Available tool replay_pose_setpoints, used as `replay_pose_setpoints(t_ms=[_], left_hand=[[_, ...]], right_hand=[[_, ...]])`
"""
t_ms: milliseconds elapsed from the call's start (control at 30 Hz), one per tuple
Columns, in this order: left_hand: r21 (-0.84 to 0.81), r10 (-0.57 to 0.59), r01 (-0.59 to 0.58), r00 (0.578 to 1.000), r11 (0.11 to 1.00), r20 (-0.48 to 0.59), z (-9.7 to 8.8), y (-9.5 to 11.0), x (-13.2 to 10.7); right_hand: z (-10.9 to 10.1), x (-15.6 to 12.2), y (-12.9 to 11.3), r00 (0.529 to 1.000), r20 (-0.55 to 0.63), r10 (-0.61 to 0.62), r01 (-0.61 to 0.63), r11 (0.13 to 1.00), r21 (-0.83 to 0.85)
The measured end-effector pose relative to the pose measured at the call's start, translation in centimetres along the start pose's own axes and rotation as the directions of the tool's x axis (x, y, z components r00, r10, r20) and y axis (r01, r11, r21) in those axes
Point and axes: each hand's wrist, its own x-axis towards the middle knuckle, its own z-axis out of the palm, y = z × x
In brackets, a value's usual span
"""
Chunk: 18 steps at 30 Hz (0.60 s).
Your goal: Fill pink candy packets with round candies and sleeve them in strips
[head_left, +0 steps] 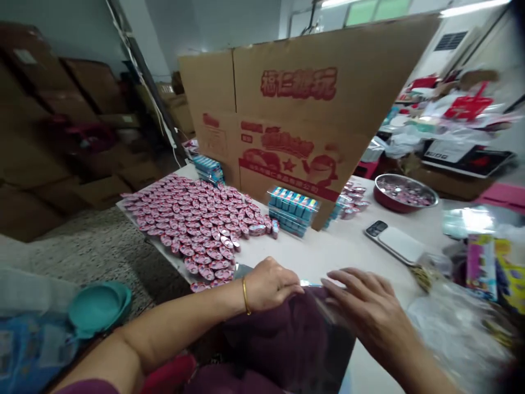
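Note:
My left hand (268, 284), with a gold bangle on the wrist, is closed on the top edge of a clear plastic bag (315, 323) held at the near edge of the white table (336, 246). My right hand (365, 303) lies on the bag's right side with fingers stretched out and spread. Through the bag I see dark purple cloth. A large heap of small pink-lidded cups (197, 219) covers the table's left part, just beyond my left hand.
A tall printed cardboard box (295, 120) stands at the table's back. Stacks of blue packs (293, 210) sit before it. A red metal bowl (404, 194) with cups, a white scale (396, 241), and colourful packets (486, 268) are on the right. A teal lid (98, 306) lies lower left.

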Motion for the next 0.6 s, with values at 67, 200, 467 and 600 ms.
replay_pose_setpoints(t_ms=[67,200,467,600], left_hand=[[-0.024,-0.015,0.014,1.000,1.000,-0.004,-0.7,-1.8,-1.9],[-0.051,-0.012,0.013,1.000,0.999,0.020,-3.3,-7.5,-5.9],[0.094,0.032,-0.047,0.987,0.994,0.156,-13.9,-22.4,-12.5],[0.185,0.035,-0.068,0.984,0.980,0.176,-16.1,-27.4,-12.4]], right_hand=[[2.0,2.0,-1.9,0.999,-0.031,-0.031,0.033,0.997,0.067],[6.7,6.3,-5.8,0.994,-0.112,0.004,0.016,0.985,0.171],[17.3,19.1,-15.6,0.936,-0.130,0.327,-0.214,0.823,0.527],[23.0,24.2,-17.0,0.824,-0.021,0.567,-0.354,0.543,0.762]])
